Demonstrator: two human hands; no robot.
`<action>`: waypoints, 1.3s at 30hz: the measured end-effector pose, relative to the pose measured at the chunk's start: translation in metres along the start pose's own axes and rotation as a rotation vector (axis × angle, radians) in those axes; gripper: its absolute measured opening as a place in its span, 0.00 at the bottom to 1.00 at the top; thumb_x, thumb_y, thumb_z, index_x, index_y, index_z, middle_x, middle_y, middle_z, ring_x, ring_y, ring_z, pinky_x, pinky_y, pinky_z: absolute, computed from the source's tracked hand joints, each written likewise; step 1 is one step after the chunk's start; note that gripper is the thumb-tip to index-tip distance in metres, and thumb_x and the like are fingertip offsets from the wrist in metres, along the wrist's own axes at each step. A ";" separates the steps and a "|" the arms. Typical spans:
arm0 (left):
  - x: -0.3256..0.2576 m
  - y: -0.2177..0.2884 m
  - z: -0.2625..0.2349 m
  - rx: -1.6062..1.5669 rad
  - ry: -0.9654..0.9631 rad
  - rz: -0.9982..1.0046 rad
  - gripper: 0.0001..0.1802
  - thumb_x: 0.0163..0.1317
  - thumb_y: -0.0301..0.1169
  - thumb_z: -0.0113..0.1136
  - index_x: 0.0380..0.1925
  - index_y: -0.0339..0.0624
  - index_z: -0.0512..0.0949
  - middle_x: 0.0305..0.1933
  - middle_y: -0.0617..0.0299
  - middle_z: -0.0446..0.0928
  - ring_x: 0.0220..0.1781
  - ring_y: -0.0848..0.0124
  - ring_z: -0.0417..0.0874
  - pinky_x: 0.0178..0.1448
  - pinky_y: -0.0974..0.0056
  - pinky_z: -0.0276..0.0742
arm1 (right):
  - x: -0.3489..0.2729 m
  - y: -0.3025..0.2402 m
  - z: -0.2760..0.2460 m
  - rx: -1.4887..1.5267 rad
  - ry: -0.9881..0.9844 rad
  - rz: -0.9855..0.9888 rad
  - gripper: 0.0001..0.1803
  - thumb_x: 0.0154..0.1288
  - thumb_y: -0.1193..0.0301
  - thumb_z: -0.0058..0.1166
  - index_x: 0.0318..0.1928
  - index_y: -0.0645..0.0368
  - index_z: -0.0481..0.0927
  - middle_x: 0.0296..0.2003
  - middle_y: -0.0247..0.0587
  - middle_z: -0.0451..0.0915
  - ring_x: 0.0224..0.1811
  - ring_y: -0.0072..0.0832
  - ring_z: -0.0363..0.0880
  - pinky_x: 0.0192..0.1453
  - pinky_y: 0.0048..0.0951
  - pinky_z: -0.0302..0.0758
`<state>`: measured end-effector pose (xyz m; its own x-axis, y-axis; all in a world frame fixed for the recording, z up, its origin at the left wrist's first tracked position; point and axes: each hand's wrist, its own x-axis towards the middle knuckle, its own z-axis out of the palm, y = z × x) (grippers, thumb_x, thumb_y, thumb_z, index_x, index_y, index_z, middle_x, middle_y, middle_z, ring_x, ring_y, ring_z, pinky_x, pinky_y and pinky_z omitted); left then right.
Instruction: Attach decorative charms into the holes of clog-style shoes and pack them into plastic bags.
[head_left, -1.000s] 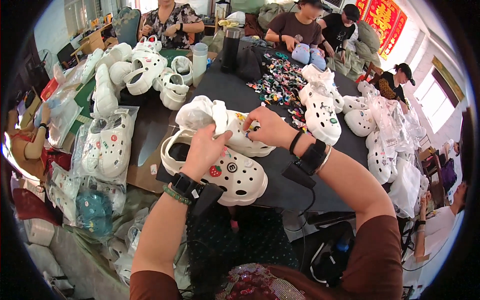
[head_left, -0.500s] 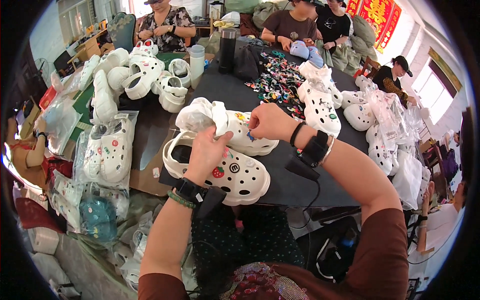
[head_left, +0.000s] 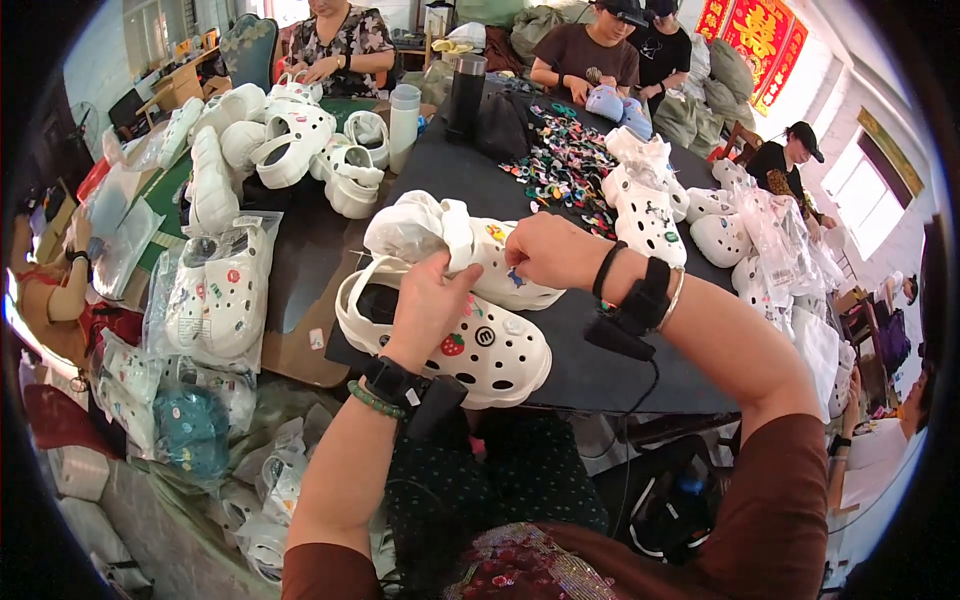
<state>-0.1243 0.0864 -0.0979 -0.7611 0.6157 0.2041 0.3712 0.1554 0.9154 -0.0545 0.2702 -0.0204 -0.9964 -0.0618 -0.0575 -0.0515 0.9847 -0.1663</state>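
Two white clogs with holes lie side by side at the near edge of the dark table. The far clog (head_left: 495,290) has a yellow charm and a small blue charm (head_left: 516,273) on its upper. My left hand (head_left: 430,305) grips that clog near its strap, thumb pointing right. With bent fingers, my right hand (head_left: 558,250) pinches at the blue charm, partly covering it. The near clog (head_left: 505,362) points right, below my left hand. It carries a strawberry charm (head_left: 453,345), a round black charm (head_left: 485,336) and a pale one; my left hand hides part of it.
A heap of colourful charms (head_left: 570,150) lies beyond my right hand, with another white clog (head_left: 645,215) beside it. More clogs (head_left: 290,145) and bagged ones (head_left: 225,300) stand at left. A dark bottle (head_left: 466,98) and a pale bottle (head_left: 403,125) stand farther back. Several people work around.
The whole view has shifted slightly. My left hand keeps its hold on the far clog, and my right fingers stay at the blue charm. A person at the back has lowered their hands a little.
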 end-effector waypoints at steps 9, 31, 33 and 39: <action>-0.001 -0.004 0.002 -0.039 0.037 0.037 0.16 0.62 0.36 0.62 0.43 0.33 0.80 0.32 0.51 0.83 0.33 0.62 0.83 0.41 0.60 0.77 | 0.006 -0.003 -0.011 -0.027 -0.138 -0.040 0.09 0.51 0.72 0.63 0.33 0.61 0.82 0.35 0.48 0.83 0.40 0.42 0.82 0.45 0.39 0.77; -0.007 0.000 0.001 -0.301 -0.058 -0.164 0.12 0.63 0.32 0.61 0.41 0.34 0.81 0.23 0.62 0.80 0.21 0.79 0.75 0.28 0.68 0.71 | 0.008 0.024 0.025 0.363 0.033 0.360 0.40 0.39 0.64 0.75 0.56 0.50 0.68 0.51 0.53 0.68 0.56 0.44 0.68 0.61 0.42 0.69; -0.006 0.000 0.001 -0.263 -0.057 -0.136 0.12 0.63 0.31 0.62 0.43 0.36 0.82 0.24 0.67 0.79 0.22 0.82 0.74 0.28 0.72 0.69 | 0.008 0.020 0.023 0.330 0.025 0.376 0.41 0.39 0.64 0.75 0.56 0.49 0.68 0.51 0.53 0.68 0.55 0.46 0.67 0.61 0.43 0.69; -0.004 0.002 0.003 -0.238 -0.074 -0.140 0.12 0.62 0.31 0.62 0.44 0.37 0.82 0.25 0.70 0.78 0.25 0.85 0.73 0.28 0.74 0.70 | 0.010 0.017 0.018 0.265 0.023 0.374 0.42 0.37 0.64 0.76 0.56 0.43 0.67 0.51 0.55 0.67 0.56 0.52 0.64 0.61 0.50 0.66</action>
<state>-0.1193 0.0865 -0.0982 -0.7522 0.6568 0.0523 0.1234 0.0624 0.9904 -0.0642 0.2830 -0.0417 -0.9447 0.2966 -0.1400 0.3279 0.8628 -0.3847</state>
